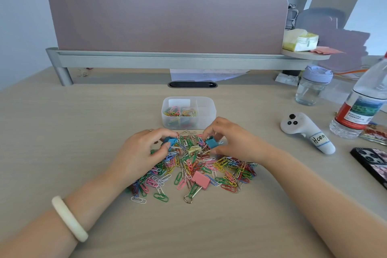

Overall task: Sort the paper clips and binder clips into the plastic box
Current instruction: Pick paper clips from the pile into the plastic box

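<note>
A heap of coloured paper clips [226, 169] lies on the desk in front of me. My left hand [144, 151] pinches a blue binder clip [170, 141] at the heap's far left. My right hand [232, 138] pinches another blue binder clip [212, 142] at the heap's far right. Between them lies a cream binder clip [193, 150]. A pink binder clip [200, 180] rests at the heap's near side. Just beyond stands the clear plastic box [206, 109], with paper clips in its left compartment and its right compartments bare.
A white controller [305, 132] lies to the right, with a water bottle [360, 109], a lidded cup [312, 85] and a phone [372, 163] further right. A pink desk divider [167, 23] closes off the back. A person with a headset sits behind it.
</note>
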`<state>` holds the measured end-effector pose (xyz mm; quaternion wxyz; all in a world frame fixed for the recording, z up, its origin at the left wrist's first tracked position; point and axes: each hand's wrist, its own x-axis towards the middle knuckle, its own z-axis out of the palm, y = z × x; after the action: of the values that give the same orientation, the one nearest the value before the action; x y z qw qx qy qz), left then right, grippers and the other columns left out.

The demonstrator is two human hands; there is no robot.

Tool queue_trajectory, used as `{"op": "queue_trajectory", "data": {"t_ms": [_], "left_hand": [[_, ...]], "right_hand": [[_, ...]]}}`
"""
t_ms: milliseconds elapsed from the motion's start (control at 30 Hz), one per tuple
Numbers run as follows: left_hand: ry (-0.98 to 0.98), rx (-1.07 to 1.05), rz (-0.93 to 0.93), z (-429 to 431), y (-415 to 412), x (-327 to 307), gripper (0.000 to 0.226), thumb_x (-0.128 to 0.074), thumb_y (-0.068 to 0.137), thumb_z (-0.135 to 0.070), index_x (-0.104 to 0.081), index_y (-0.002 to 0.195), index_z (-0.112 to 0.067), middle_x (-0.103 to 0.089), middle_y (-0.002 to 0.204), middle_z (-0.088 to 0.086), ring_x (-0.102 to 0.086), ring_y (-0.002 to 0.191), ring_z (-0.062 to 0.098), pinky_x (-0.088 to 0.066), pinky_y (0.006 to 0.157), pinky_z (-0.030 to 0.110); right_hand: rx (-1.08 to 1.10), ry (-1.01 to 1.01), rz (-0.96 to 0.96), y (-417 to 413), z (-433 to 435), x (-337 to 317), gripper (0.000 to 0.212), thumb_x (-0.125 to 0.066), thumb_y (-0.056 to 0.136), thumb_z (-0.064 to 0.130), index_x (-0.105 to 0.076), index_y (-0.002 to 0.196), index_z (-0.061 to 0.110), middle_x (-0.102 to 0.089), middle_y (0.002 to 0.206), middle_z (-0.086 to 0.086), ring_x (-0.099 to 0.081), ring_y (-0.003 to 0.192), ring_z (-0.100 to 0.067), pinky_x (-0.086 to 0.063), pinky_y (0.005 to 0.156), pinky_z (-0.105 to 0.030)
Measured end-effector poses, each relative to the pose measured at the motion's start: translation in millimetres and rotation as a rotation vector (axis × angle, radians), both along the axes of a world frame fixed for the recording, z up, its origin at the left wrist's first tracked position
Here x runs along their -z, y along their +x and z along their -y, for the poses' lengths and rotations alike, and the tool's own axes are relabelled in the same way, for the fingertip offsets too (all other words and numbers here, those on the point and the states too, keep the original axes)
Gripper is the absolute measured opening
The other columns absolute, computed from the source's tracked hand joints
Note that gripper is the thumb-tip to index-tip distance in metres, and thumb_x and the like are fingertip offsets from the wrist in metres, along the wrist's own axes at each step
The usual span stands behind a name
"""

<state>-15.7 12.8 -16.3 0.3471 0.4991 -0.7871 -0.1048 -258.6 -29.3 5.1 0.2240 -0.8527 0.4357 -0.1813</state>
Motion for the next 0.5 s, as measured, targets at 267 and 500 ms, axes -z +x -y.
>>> {"op": "queue_trajectory", "data": {"t_ms": [267,500], "left_hand": [[0.018,0.000,-0.027,0.2,-0.6,0.6,0.031,-0.040,0.075,-0.046,-0.054,0.103,-0.041,-0.068,0.096,-0.011,-0.058,0.088,0.001,-0.046,0.079,0.031],[0.050,-0.010,-0.098,-2.3,-2.0,-2.5,0.023,-0.047,0.077,-0.043,-0.057,0.097,-0.045,-0.067,0.090,-0.012,-0.061,0.084,0.005,-0.051,0.076,0.035]], "right_hand": [[0.005,-0.023,0.039,-0.3,0.5,-2.9,0.021,-0.071,0.073,0.007,-0.063,0.090,0.017,-0.055,0.098,0.000,-0.058,0.082,-0.015,-0.049,0.082,-0.030],[0.074,0.029,0.191,-1.9,2.5,-1.6,0.017,-0.070,0.076,0.010,-0.059,0.083,0.021,-0.068,0.089,-0.009,-0.063,0.087,-0.024,-0.051,0.084,-0.037]]}}
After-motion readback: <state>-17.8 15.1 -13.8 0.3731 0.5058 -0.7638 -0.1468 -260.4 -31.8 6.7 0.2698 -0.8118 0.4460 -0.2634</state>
